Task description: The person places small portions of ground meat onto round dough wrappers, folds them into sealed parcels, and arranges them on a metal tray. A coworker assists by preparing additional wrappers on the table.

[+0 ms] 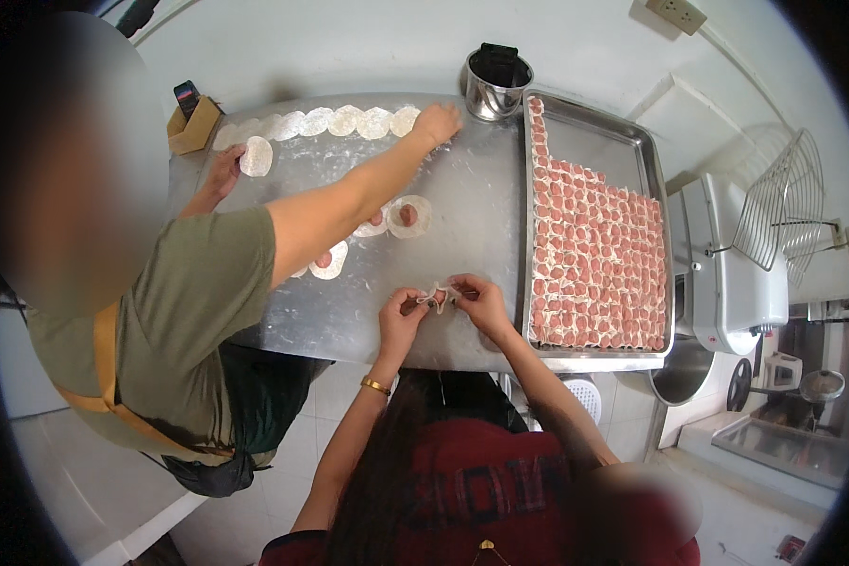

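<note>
Though between co-worker's arm (341, 200) and crowded tray (599, 140), both hands' fingers (408, 296) tight on wrapper (439, 301)

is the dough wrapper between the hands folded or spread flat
Folded: the wrapper has its edges drawn up in wavy folds, pinched by the left hand and right hand. Whether it is sealed, I cannot tell.

Both hands (402, 316) (481, 304) pinch side by side; forearms (349, 424) (549, 382) converge.
</note>
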A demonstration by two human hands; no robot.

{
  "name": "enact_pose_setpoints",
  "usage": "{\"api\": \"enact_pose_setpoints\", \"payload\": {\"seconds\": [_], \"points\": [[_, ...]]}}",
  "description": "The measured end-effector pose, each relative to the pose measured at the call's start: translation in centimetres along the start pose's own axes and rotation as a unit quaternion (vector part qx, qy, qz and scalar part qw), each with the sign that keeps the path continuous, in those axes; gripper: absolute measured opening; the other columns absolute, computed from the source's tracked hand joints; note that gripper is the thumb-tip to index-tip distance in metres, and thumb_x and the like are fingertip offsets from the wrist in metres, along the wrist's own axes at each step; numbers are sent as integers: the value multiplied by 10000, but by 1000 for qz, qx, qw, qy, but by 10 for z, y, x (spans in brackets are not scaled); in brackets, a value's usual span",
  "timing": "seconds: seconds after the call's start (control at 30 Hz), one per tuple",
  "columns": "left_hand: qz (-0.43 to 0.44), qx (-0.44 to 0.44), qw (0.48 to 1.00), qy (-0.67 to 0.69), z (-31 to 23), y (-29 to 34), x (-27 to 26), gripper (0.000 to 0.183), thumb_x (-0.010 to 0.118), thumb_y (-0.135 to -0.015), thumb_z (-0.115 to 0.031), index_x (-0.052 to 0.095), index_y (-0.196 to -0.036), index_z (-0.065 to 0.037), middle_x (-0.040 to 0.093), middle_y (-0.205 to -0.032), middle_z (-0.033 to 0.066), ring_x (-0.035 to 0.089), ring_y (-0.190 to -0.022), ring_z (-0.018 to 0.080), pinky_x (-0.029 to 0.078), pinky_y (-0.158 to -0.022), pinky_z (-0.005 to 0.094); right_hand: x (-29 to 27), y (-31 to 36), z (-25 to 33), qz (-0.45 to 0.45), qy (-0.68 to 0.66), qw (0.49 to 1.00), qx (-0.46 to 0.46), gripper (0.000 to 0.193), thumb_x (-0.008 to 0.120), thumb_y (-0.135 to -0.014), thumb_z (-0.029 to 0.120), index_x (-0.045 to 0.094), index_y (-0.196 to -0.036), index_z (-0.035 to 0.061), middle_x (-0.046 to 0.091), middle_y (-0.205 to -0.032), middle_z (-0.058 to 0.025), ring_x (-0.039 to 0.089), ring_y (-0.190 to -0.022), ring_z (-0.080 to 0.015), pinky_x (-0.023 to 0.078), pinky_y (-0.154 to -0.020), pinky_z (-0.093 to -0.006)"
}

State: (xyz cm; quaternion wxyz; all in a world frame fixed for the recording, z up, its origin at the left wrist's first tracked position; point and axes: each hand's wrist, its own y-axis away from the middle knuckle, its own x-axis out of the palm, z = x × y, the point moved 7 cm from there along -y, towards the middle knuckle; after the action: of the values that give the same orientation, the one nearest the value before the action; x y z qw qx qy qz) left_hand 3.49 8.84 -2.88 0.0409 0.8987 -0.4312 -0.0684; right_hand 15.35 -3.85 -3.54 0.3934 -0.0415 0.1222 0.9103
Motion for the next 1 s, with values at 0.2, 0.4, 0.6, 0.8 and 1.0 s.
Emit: {"api": "enact_pose_setpoints", "payload": {"seconds": [0.2, 0.4, 0.6, 0.8, 1.0], "points": [[15, 128, 980, -150, -14, 8, 14, 166, 701, -666, 45, 578, -768, 1, 641, -895, 114, 640, -816, 229, 513, -682, 309, 3, 17, 17, 53, 32, 995, -82, 370, 625, -696, -80, 596, -1053, 8, 623, -986, -100, 635, -887, -213, 501, -785, -297], [34, 17, 987, -156, -8, 10, 25, 265, 720, -691, 16, 564, -903, -13, 653, -890, 118, 657, -780, 213, 523, -687, 306, 5, 13, 22, 82, 141, 980, -116, 376, 607, -670, -85, 598, -1035, 4, 611, -992, -149, 626, -879, -303, 493, -763, -329], [60, 20, 986, -152, -9, 9, 28, 293, 737, -700, -19, 591, -953, -4, 667, -851, 116, 665, -754, 190, 526, -674, 294, -3, 22, 37, 32, 201, 964, -171, 306, 602, -675, -60, 625, -972, 12, 613, -908, -155, 601, -837, -358, 486, -732, -389], [86, 8, 977, -194, -8, 11, 35, 288, 735, -691, -21, 606, -949, -5, 678, -818, 119, 678, -757, 201, 530, -667, 292, 2, 24, 24, 36, 214, 964, -156, 292, 628, -669, -15, 624, -959, 16, 600, -895, -155, 580, -857, -370, 471, -725, -423], [132, 2, 976, -173, 0, 11, 32, 260, 735, -709, -46, 600, -927, -1, 672, -824, 112, 664, -730, 184, 517, -666, 288, -6, 32, 30, -8, 247, 955, -164, 227, 590, -688, -32, 637, -905, 16, 595, -848, -156, 581, -796, -375, 472, -695, -410]]}}
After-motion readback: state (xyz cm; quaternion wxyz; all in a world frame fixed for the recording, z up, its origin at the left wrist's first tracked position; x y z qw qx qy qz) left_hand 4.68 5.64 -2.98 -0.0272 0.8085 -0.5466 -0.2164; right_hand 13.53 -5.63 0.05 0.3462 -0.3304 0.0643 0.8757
